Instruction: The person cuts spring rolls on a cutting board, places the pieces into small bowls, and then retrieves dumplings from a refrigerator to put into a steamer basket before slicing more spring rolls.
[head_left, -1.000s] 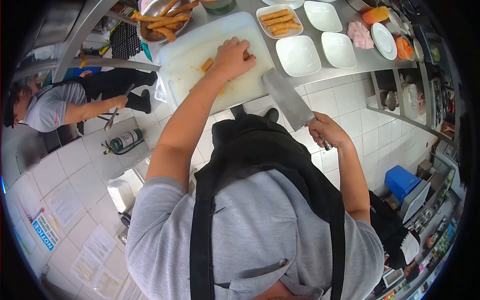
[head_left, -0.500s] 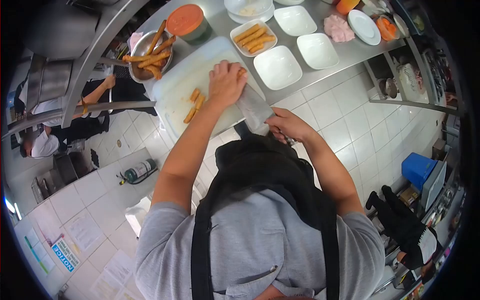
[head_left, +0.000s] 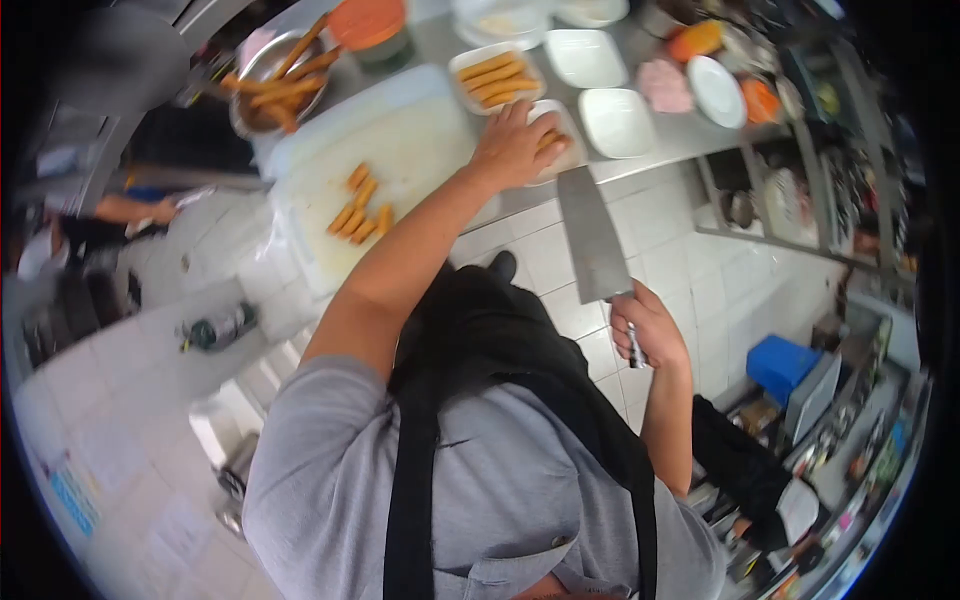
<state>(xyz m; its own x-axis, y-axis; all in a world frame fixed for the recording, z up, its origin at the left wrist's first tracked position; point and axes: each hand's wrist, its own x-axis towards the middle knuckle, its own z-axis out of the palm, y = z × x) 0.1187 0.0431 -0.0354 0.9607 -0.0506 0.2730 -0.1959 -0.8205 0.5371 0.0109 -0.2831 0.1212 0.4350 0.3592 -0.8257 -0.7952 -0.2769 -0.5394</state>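
Note:
My left hand (head_left: pixel 513 150) reaches into a square white bowl (head_left: pixel 571 122), its fingers curled around pieces of fried roll (head_left: pixel 551 140). My right hand (head_left: pixel 650 327) grips the handle of a cleaver (head_left: pixel 590 235), whose broad blade points up toward that bowl, over the floor. Several cut roll pieces (head_left: pixel 360 205) lie on the white cutting board (head_left: pixel 420 110), left of my left forearm. Another white bowl holds a row of golden rolls (head_left: pixel 497 78) just beyond my left hand. Long whole rolls (head_left: pixel 290 90) stick out of a metal bowl (head_left: pixel 246 118) at the upper left.
An orange-lidded container (head_left: pixel 368 30) stands behind the board. White bowls (head_left: pixel 617 122), a pink cloth (head_left: pixel 664 86) and a white plate (head_left: pixel 716 92) line the steel counter. Co-workers appear at far left and lower right (head_left: pixel 750 480). A gas cylinder (head_left: pixel 220 326) lies at left.
My left hand has moved right from the board to the white bowl with roll pieces. The cleaver has left the board and swung right and down. More cut pieces show on the board.

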